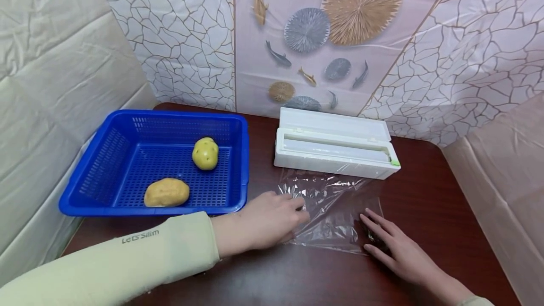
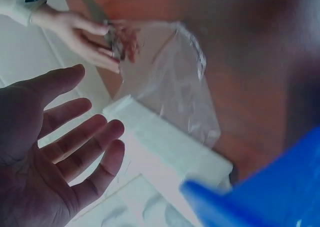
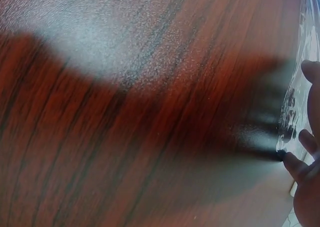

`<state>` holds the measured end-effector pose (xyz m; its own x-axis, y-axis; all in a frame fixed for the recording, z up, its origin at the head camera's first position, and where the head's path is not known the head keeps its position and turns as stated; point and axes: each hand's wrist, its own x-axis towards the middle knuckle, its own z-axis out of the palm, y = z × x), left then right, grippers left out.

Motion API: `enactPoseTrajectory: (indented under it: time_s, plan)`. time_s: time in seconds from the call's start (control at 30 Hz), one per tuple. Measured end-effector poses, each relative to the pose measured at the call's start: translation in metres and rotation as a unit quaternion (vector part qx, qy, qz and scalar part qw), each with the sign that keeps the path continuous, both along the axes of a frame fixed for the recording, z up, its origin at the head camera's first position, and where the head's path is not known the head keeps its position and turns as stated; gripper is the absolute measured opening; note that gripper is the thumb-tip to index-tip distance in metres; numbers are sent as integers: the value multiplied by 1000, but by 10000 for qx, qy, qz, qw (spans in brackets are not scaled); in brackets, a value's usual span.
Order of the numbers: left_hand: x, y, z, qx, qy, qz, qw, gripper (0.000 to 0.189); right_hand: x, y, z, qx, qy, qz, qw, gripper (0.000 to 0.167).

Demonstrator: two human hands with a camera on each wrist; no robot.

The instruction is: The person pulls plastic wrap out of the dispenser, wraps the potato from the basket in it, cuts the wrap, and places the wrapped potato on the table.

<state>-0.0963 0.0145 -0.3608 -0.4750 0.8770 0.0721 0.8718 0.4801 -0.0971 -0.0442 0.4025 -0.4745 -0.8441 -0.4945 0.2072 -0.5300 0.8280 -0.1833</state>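
A sheet of clear plastic wrap (image 1: 335, 225) lies pulled out on the dark wooden table from a white wrap dispenser box (image 1: 331, 166) with its lid raised. My left hand (image 1: 269, 218) hovers by the sheet's left edge, fingers loosely bent. In the left wrist view, the left hand (image 2: 65, 152) shows its palm and holds nothing. At the sheet's right edge, my right hand (image 1: 397, 251) rests with fingers spread and fairly straight, fingertips on the wrap. The right wrist view catches only the fingers (image 3: 295, 167) at the wrap's creased edge.
A blue plastic basket (image 1: 65, 202) stands at the left, holding a brown potato (image 1: 166, 192) and a yellow-green potato (image 1: 206, 154). Patterned sheeting (image 1: 191, 37) forms a wall behind the table, and pale cloth panels (image 1: 505, 178) flank it.
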Motion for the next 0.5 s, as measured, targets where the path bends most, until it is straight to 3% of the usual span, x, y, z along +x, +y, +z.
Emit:
enactPoseTrajectory:
  time_s: [0.37,0.5]
  plan:
    - [-29,-29,55,31,-360,374,9986,38,0,-1,-1,-19,78,261,9996,72]
    - [-43,-46,69,90,-417,577,9974,36,-1,1,-3,-56,174,347,9992,71]
